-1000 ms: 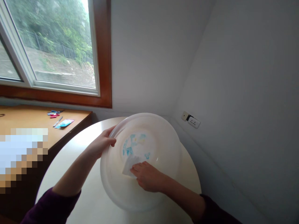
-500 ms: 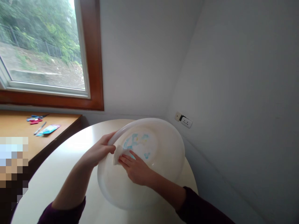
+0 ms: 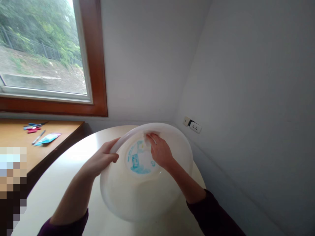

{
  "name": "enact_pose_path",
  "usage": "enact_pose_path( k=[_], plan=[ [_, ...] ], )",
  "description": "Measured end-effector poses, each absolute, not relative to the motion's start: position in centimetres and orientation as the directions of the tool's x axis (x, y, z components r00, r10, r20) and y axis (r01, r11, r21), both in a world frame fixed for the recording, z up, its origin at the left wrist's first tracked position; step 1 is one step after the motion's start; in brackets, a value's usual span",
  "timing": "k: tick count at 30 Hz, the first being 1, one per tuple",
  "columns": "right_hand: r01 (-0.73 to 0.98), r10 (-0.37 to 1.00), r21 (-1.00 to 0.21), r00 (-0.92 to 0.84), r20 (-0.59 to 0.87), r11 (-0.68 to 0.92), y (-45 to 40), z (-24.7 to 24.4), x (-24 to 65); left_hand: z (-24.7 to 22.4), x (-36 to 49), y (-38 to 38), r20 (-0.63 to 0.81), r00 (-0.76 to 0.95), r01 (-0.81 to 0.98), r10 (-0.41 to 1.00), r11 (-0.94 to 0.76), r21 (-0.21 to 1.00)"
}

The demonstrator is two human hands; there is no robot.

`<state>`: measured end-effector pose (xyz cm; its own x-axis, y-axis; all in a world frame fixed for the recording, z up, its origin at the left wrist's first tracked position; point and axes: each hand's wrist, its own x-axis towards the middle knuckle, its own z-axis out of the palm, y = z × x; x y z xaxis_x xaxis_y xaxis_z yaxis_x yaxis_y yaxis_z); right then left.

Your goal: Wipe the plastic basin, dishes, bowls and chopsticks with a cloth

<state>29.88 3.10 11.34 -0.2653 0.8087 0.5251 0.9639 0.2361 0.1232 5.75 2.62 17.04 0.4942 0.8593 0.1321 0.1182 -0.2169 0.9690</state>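
Observation:
A translucent white plastic basin (image 3: 137,196) stands tilted on the round table, its inside facing me. Blue print, partly covered by my right hand, marks the basin's bottom. My left hand (image 3: 104,157) grips the rim at the upper left, thumb inside and fingers behind the wall, where they are hidden. Against the far inner wall, near the top, my right hand (image 3: 161,150) presses a thin white cloth (image 3: 147,139) under its fingers. Only the cloth's edges show around the fingertips.
The round white table (image 3: 66,177) carries the basin. On a wooden desk (image 3: 14,141) at left lie scissors (image 3: 34,127), a pen (image 3: 38,137) and a blue packet (image 3: 48,139). A wall socket (image 3: 195,127) is behind, at right. A blurred-out patch covers the lower left edge.
My right hand has moved with the cloth from the basin's left inner side up to its far wall, uncovering more blue print. My left hand keeps its hold on the rim.

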Motion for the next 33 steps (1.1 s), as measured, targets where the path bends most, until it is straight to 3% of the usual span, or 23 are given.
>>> enact_pose_path(
  k=[5, 9, 12, 16, 21, 24, 33],
  plan=[
    [0.996, 0.931, 0.09, -0.025, 0.365, -0.009, 1.1, 8.8, 32.2, 17.4, 5.8, 2.6, 0.152, 0.47, 0.128, 0.87, -0.237, 0.963],
    [0.996, 0.986, 0.053, 0.059, 0.156, -0.068, -1.1, 6.7, 31.9, 17.5, 5.9, 2.3, 0.152, 0.459, 0.158, 0.876, -0.248, 0.956],
    [1.0, 0.999, 0.029, -0.003, 0.035, 0.002, -2.5, 5.3, 30.4, 17.4, 6.1, 2.0, 0.161, 0.459, 0.178, 0.874, -0.268, 0.947],
    [0.959, 0.961, -0.08, -0.274, -0.041, 0.27, -3.7, 4.3, 27.7, 17.4, 6.4, 1.5, 0.181, 0.499, 0.143, 0.847, -0.286, 0.947],
    [0.834, 0.882, -0.302, -0.467, 0.058, 0.462, -3.8, 5.0, 24.5, 17.4, 6.7, 1.0, 0.204, 0.511, 0.116, 0.835, -0.302, 0.946],
    [0.766, 0.847, -0.367, -0.506, 0.162, 0.528, -3.0, 5.8, 23.2, 17.5, 6.7, 0.8, 0.217, 0.51, 0.107, 0.832, -0.312, 0.944],
    [0.807, 0.778, -0.18, -0.442, 0.446, 0.562, -0.5, 7.6, 21.8, 17.2, 6.9, 0.9, 0.21, 0.541, 0.066, 0.814, -0.29, 0.955]
  ],
)
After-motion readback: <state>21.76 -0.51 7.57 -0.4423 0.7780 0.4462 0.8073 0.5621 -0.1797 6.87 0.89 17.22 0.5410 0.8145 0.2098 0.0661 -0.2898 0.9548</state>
